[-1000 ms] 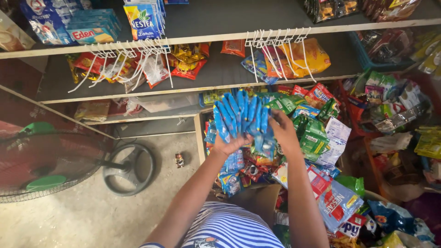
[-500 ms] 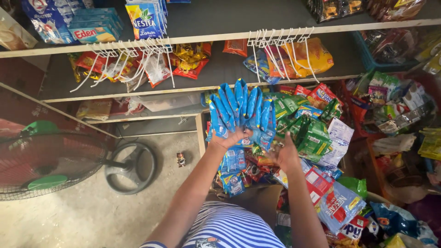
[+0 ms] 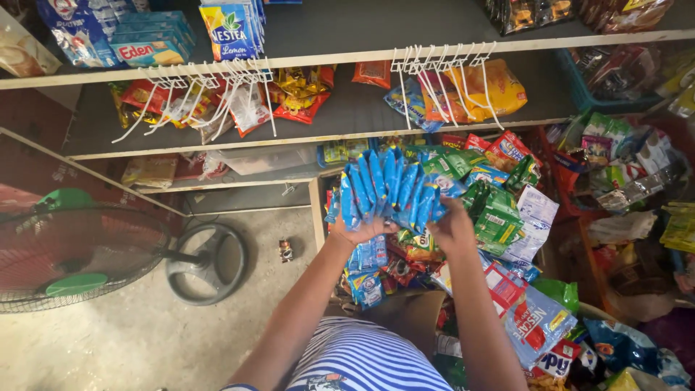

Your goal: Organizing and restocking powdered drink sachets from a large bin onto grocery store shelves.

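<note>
**Two hands on one fan of blue sachets**

Both hands up at mid-frame, over a heap of snack packs.

- Left hand: closed around base of blue sachet bunch; sachets splay upward like a fan, tips reaching toward lower shelf edge.
- Right hand: fingers curled onto right side of same bunch, touching outer sachets. Clamped or just resting – can't tell, back of hand blocks view.
- Bunch sits above pile of mixed packets: green, red, white, blue, spread right and nearer.
- More blue packs hang/lie just below left hand.
- White wire hooks on upper shelf, far right of center; second set of hooks far left w/ red/yellow packs behind.
- Floor fan left, on concrete floor, well apart from hands.
- Striped shirt near bottom.
</note>
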